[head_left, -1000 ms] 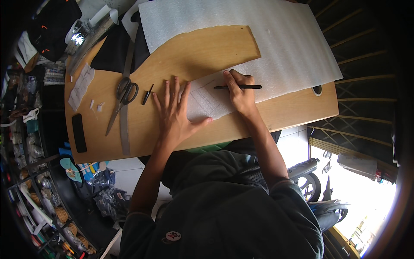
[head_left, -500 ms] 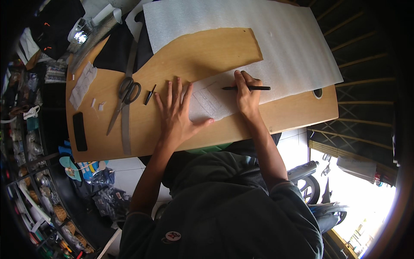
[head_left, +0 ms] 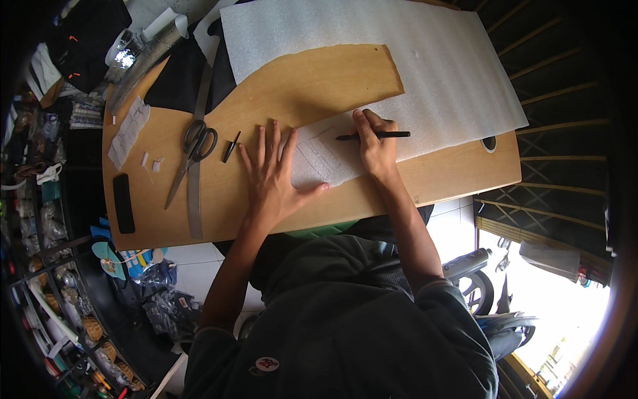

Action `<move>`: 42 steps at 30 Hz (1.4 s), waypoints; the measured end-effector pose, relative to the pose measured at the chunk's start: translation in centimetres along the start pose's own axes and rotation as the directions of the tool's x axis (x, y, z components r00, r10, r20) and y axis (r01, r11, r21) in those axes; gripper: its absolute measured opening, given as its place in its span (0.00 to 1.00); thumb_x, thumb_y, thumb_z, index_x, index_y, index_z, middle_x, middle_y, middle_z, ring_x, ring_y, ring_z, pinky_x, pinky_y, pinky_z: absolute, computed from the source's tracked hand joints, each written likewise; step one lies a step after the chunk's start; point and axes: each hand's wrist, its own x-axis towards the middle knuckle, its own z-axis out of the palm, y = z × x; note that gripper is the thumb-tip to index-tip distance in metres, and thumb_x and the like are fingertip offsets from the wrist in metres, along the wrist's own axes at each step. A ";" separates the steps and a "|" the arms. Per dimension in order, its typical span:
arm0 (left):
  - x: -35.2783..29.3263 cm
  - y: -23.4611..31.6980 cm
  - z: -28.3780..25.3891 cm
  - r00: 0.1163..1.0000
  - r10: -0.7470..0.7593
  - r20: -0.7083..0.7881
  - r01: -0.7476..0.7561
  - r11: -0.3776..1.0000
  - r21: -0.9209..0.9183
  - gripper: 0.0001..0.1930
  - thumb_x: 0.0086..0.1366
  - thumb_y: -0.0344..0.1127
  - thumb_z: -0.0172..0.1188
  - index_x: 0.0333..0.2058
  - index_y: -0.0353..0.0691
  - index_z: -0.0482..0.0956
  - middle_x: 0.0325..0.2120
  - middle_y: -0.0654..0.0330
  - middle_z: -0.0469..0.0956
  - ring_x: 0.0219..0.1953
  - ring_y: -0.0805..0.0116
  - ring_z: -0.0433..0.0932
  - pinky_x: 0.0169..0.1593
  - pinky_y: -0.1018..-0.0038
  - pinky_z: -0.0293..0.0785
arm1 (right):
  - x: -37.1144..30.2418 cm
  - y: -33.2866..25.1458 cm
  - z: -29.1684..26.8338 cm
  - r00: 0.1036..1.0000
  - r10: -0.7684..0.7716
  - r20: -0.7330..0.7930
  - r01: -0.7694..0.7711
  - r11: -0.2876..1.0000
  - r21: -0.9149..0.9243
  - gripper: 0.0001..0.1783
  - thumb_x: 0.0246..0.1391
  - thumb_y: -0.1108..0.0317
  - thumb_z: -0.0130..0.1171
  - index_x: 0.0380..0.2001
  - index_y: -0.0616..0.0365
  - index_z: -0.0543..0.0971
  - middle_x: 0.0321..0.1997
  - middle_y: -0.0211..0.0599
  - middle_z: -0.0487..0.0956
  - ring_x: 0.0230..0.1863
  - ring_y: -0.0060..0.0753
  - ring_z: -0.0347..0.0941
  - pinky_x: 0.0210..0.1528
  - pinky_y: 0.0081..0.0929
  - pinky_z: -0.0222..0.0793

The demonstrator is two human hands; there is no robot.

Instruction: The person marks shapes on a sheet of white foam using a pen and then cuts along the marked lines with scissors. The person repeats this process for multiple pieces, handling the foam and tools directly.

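Note:
My right hand (head_left: 377, 147) grips a black pen (head_left: 392, 134) whose tip points left, over a white foam sheet (head_left: 458, 86). Thin dark lines are drawn on the sheet's near-left end, just left of the pen tip. Beside those lines my left hand (head_left: 271, 169) lies flat with fingers spread, its thumb on the sheet's edge. A black pen cap (head_left: 230, 147) rests on the wooden table (head_left: 332, 66) left of my fingers. Further left lie dark-handled scissors (head_left: 193, 149) across a metal ruler (head_left: 194, 206).
A black phone-like slab (head_left: 123, 203) lies near the table's left edge, below a torn white foam piece (head_left: 129, 130) and small scraps. Black fabric (head_left: 179, 80) and a shiny roll (head_left: 146, 66) occupy the far left. Shelves of packed goods (head_left: 60, 286) stand at left.
My right hand has shifted slightly left with the pen, whose tip has moved a little toward the drawn lines. My left hand stays in place.

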 end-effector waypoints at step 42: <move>-0.1 0.1 0.0 1.000 -0.018 0.021 0.018 1.000 -0.014 0.61 0.46 0.72 0.68 0.71 0.41 0.56 0.74 0.43 0.48 0.76 0.41 0.42 0.69 0.29 0.33 | 0.1 0.4 -0.2 0.994 -0.044 0.100 0.046 0.999 -0.012 0.24 0.67 0.60 0.53 0.19 0.65 0.76 0.13 0.35 0.70 0.17 0.25 0.63 0.24 0.28 0.58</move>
